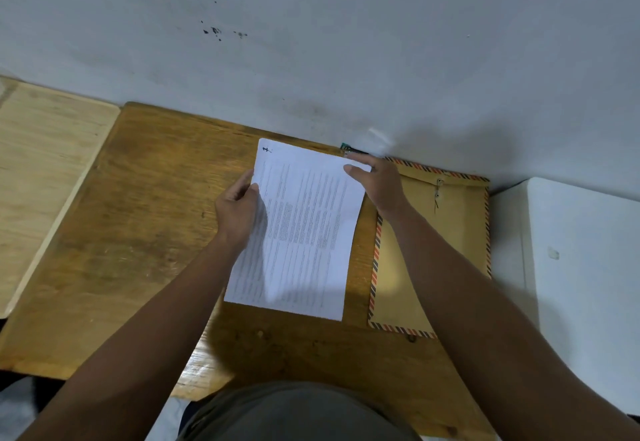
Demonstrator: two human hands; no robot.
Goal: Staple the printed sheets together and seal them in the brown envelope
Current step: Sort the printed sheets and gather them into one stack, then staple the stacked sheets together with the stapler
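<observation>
Printed sheets (304,229) lie in the middle of the frame on the brown wooden worktop (138,232), their long axis running from the lower centre up toward the wall, tilted a little to the left at the top. The worktop fills the lower half of the picture, with a paler board at the left edge and a white surface at the right. The brown envelope (450,232), edged in red and dark stripes, lies flat just beside the sheets on the right, its long axis roughly parallel to theirs and its string fastener near the top.

The left hand (237,213) grips the sheets' left edge, thumb on top and fingers curled under. The right hand (377,184) rests on the upper right corner of the sheets, fingers spread flat and holding nothing closed. Just beyond those fingertips, against the wall, sits a small dark and green object (349,149), possibly the stapler, though it is too hidden to be sure.

The right hand is plainly the nearer one to that object and to the corner, so the stapling reach looks short.
</observation>
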